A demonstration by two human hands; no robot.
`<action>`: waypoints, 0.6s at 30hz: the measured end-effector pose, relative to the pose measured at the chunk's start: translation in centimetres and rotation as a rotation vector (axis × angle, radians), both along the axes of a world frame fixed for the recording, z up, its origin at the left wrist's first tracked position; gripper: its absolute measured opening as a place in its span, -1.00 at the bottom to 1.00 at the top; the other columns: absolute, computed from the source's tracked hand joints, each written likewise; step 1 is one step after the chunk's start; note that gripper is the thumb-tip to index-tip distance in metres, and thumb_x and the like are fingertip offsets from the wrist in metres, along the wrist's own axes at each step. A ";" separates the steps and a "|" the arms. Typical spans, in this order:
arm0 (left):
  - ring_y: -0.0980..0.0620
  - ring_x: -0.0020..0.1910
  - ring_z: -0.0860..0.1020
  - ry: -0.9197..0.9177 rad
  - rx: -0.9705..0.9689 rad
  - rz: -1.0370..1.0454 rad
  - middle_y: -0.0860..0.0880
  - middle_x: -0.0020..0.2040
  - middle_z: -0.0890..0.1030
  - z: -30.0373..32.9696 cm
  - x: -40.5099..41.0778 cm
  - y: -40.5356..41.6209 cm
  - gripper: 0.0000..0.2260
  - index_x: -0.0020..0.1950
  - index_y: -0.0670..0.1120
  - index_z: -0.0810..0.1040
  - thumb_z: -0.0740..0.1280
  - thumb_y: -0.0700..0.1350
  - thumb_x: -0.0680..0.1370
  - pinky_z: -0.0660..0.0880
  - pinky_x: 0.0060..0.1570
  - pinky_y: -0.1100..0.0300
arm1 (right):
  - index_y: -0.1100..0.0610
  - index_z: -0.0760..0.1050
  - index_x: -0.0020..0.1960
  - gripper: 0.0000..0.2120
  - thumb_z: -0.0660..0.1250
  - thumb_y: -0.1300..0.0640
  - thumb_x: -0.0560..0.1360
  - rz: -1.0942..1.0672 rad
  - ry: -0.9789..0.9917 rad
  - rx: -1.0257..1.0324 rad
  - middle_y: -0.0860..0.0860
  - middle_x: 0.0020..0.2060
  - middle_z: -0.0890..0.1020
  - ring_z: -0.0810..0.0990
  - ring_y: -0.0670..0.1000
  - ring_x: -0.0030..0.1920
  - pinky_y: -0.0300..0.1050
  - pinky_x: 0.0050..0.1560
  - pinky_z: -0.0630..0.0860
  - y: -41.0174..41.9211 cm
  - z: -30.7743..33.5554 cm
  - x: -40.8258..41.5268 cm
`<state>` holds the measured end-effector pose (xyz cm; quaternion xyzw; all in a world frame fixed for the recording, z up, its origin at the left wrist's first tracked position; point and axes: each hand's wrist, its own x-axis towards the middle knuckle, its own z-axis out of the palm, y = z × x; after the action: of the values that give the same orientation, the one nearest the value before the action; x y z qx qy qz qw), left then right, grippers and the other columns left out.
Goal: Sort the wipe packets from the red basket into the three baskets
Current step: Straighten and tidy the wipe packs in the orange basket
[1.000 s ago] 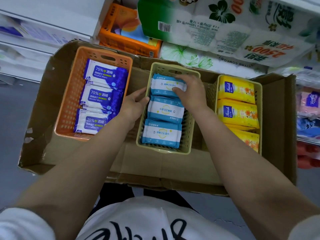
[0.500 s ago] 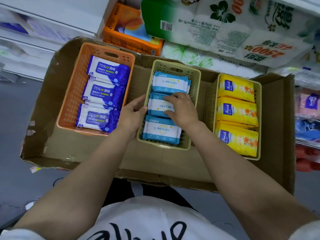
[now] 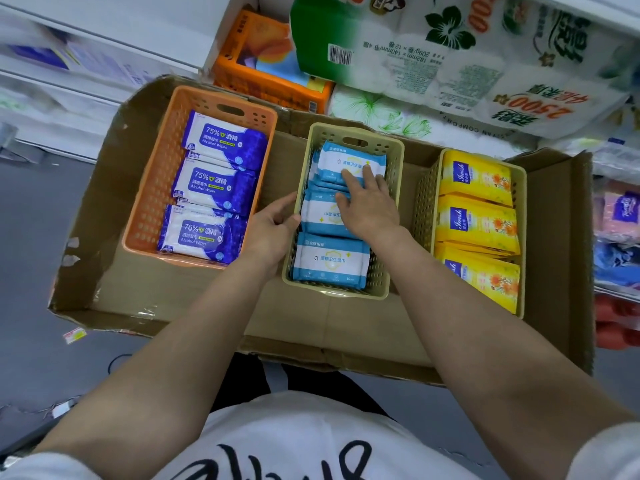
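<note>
Her right hand (image 3: 367, 206) lies flat-fingered on the light-blue wipe packets (image 3: 346, 164). The left hand (image 3: 270, 226) grips the middle basket (image 3: 394, 188) rim with curled fingers.

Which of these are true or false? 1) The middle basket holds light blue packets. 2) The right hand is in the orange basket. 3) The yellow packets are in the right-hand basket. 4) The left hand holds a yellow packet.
1) True: the middle basket holds light blue packets.
2) False: the right hand rests on packets in the middle basket, not the orange basket.
3) True: the yellow packets fill the right-hand basket.
4) False: the left hand grips the middle basket's left rim.
</note>
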<state>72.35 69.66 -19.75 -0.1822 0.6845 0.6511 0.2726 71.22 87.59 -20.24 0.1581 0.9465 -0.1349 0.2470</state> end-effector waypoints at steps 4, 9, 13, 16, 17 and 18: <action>0.19 0.02 0.55 -0.007 0.001 -0.018 0.11 0.12 0.53 -0.1 0.0 -0.2 -0.62 0.42 0.11 0.48 0.28 -0.20 0.63 0.59 -0.15 0.25 | -0.12 -0.08 0.61 -0.44 -0.03 -0.18 0.66 0.033 0.076 0.086 0.03 0.61 -0.11 -0.16 0.11 0.59 0.12 0.53 0.03 -0.5 -0.1 -0.1; 0.15 0.07 0.56 -0.004 -0.007 -0.030 0.05 0.18 0.54 -0.1 -0.1 -0.1 -0.62 0.41 0.13 0.49 0.29 -0.19 0.63 0.61 -0.07 0.16 | -0.19 -0.08 0.59 -0.46 -0.02 -0.19 0.66 0.107 0.039 0.019 0.00 0.61 -0.15 -0.21 0.12 0.59 0.19 0.54 0.07 -0.4 -0.7 0.1; 0.11 0.12 0.56 -0.003 0.012 -0.016 0.00 0.26 0.53 -0.1 0.0 0.0 -0.62 0.42 0.10 0.49 0.28 -0.21 0.63 0.61 -0.11 0.22 | -0.17 -0.02 0.59 -0.47 -0.02 -0.19 0.66 0.111 0.050 0.036 -0.01 0.60 -0.09 -0.13 0.14 0.58 0.17 0.50 0.15 -0.8 -0.4 0.3; 0.14 0.10 0.55 0.001 0.010 -0.028 0.00 0.28 0.52 0.1 0.1 -0.2 -0.61 0.43 0.10 0.47 0.28 -0.20 0.63 0.59 -0.19 0.31 | -0.16 0.01 0.59 -0.48 0.01 -0.17 0.66 0.088 0.085 0.029 0.01 0.60 -0.03 -0.07 0.12 0.57 0.14 0.49 0.18 -0.7 -0.3 0.3; 0.16 0.07 0.55 -0.001 0.014 -0.029 0.01 0.27 0.52 0.1 0.0 -0.2 -0.61 0.43 0.10 0.47 0.28 -0.20 0.63 0.58 -0.21 0.33 | -0.16 0.01 0.59 -0.48 0.01 -0.16 0.66 0.067 0.108 0.030 0.02 0.60 -0.02 -0.06 0.12 0.57 0.13 0.49 0.17 -0.5 -0.3 0.1; 0.18 0.05 0.54 -0.004 0.018 -0.027 0.02 0.24 0.52 0.1 0.0 -0.2 -0.61 0.43 0.10 0.47 0.28 -0.20 0.64 0.57 -0.23 0.35 | -0.15 0.01 0.59 -0.48 0.01 -0.15 0.66 0.044 0.130 0.032 0.03 0.60 -0.02 -0.08 0.13 0.57 0.12 0.50 0.14 -0.2 -0.4 -0.1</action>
<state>72.40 69.42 -19.64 -0.1717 0.6805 0.6531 0.2842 71.16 87.39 -20.61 0.1320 0.9658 -0.1242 0.1854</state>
